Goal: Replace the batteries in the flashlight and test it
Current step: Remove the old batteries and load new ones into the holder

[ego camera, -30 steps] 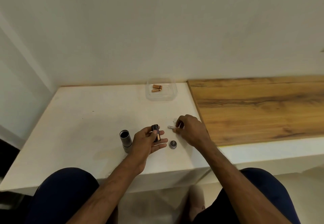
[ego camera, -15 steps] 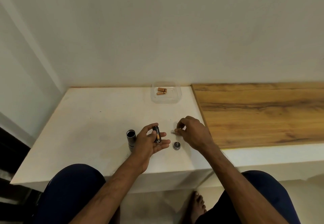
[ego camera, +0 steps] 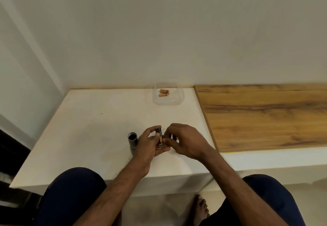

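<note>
Battery (ego camera: 159,134): clasped in left grip (ego camera: 150,144); right grip (ego camera: 184,141) curled alongside, contents unclear. Flashlight (ego camera: 132,141) stands left. Advice: check polarity, seat squarely.

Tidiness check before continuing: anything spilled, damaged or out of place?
Nothing stands out. The grey metal flashlight tube stands upright, open end up, on the white table; two copper-coloured batteries lie inside the clear plastic tray.

a white table (ego camera: 88,128) abuts a wood-grain counter (ego camera: 265,116) below a plain wall (ego camera: 159,31).
</note>
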